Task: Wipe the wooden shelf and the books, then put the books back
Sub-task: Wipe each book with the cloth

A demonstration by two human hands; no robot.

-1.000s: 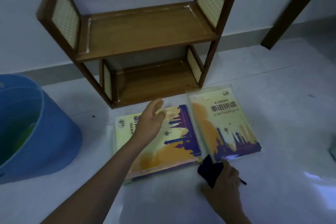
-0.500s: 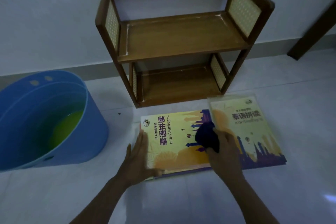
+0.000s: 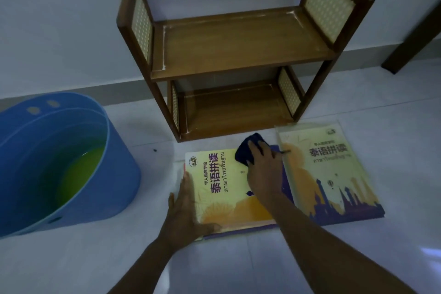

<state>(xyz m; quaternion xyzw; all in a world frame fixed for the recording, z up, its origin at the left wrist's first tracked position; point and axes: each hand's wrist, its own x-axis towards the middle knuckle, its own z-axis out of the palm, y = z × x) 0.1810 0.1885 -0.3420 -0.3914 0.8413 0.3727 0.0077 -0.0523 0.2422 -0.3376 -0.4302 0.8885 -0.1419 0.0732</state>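
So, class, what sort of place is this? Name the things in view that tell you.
Probably a room in a home, on the floor by a wall: pale floor tiles and a skirting board, a small wooden shelf, and a blue bucket of water for cleaning.

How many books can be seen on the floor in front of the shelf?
2. The left book lies under both hands, and the right book lies beside it, overlapping its edge. More may lie hidden under the left one.

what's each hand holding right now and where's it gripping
The right hand grips a dark cloth, fingers over its top, on the left book. The left hand lies flat on that book's left edge, gripping nothing.
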